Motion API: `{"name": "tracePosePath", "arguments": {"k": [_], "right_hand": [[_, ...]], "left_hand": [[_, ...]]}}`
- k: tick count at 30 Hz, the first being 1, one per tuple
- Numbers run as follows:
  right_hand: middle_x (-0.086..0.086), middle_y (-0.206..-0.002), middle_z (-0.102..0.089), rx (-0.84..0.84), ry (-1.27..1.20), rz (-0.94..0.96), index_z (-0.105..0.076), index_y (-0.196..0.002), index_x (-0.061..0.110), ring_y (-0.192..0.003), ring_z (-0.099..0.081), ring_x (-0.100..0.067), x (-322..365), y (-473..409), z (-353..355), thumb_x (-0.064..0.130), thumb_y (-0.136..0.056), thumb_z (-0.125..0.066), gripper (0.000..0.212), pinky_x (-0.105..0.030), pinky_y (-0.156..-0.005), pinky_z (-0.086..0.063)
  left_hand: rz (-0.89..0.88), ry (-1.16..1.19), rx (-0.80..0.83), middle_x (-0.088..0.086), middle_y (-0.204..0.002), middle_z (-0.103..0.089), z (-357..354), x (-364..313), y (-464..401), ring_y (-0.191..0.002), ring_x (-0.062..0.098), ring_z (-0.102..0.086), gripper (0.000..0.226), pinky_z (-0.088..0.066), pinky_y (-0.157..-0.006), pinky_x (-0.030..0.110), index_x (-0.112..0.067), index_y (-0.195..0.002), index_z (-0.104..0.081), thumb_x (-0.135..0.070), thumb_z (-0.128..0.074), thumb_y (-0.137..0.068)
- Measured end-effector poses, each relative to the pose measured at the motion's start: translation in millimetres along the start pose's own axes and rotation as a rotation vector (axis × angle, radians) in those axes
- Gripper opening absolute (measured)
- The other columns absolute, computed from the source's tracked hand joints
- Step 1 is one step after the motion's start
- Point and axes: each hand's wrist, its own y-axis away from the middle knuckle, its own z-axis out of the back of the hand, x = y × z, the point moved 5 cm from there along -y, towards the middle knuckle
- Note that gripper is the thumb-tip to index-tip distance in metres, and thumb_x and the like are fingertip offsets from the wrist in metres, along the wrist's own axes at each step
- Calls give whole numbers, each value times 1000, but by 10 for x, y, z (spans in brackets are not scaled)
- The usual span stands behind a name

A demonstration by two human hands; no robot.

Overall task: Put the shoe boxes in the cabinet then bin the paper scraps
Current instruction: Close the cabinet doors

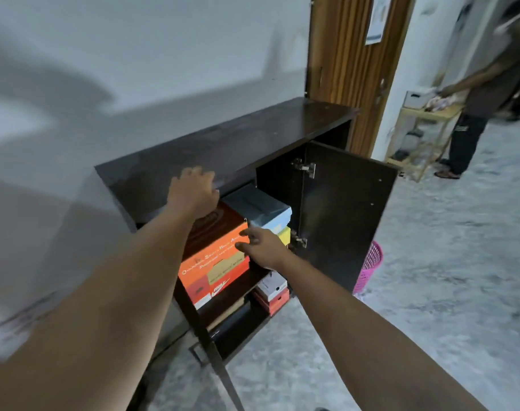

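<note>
A dark brown cabinet [246, 134] stands against the wall with both doors swung open. On its upper shelf an orange shoe box [214, 256] juts out over the shelf edge, stacked on a red box [220, 287]. My left hand [193, 192] lies flat on the orange box's back top, under the cabinet's top board. My right hand [260, 246] touches that box's front right corner with fingers spread. A grey-blue box [257, 206] sits to the right over a yellow one [284, 235]. White and red boxes [272, 292] lie on the lower shelf.
A pink mesh bin [370, 266] stands on the floor behind the open right door [344, 215]. A wooden door frame [350, 69] rises past the cabinet. Farther right, another person [472, 114] bends over a light wooden rack [421, 137]. The floor is grey concrete.
</note>
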Motion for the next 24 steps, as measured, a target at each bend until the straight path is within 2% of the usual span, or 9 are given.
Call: {"name": "tracePosePath", "arguments": {"k": [2,4,6,8,11,14,19,21,24], "right_hand": [[4,-130,-66,94,71,45,-61,-138,19,-129,-56,-13,345,204,-70,52,-98,-59,52,-41,-118,-31],[6,-127,-68,220,148,48,-60,-139,21,-134,-51,-13,690,436,-169,67,-94,-54,65,-44,-120,-22],[-1,-138,-63,410,166,20,-50,-149,21,-130,-57,-18,994,702,-321,76,-86,-56,84,-40,-110,-36],[-8,-134,-61,604,165,-24,-35,-157,21,-109,-68,-23,1161,962,-516,61,-86,-70,89,-43,-88,-59],[-12,-108,-63,693,216,-105,-43,-144,19,-93,-70,-27,1177,1209,-638,29,-93,-73,60,-52,-69,-65],[-17,-110,-67,601,240,-120,-53,-136,16,-89,-74,-31,1141,1284,-559,25,-96,-68,43,-46,-68,-66],[-4,-93,-70,291,398,-94,-70,-114,16,-86,-71,-26,846,1192,-143,43,-88,-74,37,-41,-72,-63],[2,-93,-72,153,445,-141,-73,-109,23,-87,-69,-20,621,1111,31,54,-80,-76,42,-38,-75,-59],[11,-104,-69,-132,436,-251,-60,-117,32,-93,-67,-16,327,994,323,75,-59,-75,73,-38,-80,-57]], "left_hand": [[96,53,147,11,-162,-31,-113,320,68,-149,37,-27,68,-29,-116,60,-21,-154,-33,-55,-46,-96],[126,77,282,6,-170,-8,-277,514,160,-156,36,-6,84,-11,-122,63,-26,-161,-12,-67,-43,-94],[109,114,290,3,-171,1,-332,566,228,-157,33,2,89,-2,-123,61,-28,-162,-4,-75,-36,-93],[93,127,259,3,-171,1,-302,549,264,-157,31,3,90,-1,-124,60,-28,-162,-4,-79,-30,-91],[94,123,262,4,-171,0,-278,539,269,-157,32,2,93,-1,-124,61,-28,-162,-5,-82,-27,-90],[102,139,270,4,-171,-1,-276,538,271,-157,33,2,94,-1,-123,61,-28,-162,-7,-84,-23,-88],[93,172,267,6,-171,-2,-259,547,276,-157,33,2,91,0,-123,61,-26,-162,-9,-81,-22,-91],[78,181,260,6,-171,-1,-269,556,277,-157,33,3,89,0,-123,61,-25,-162,-8,-79,-22,-92],[63,157,251,8,-171,-3,-290,575,244,-157,34,2,88,-2,-123,62,-25,-162,-8,-79,-19,-93]]}}
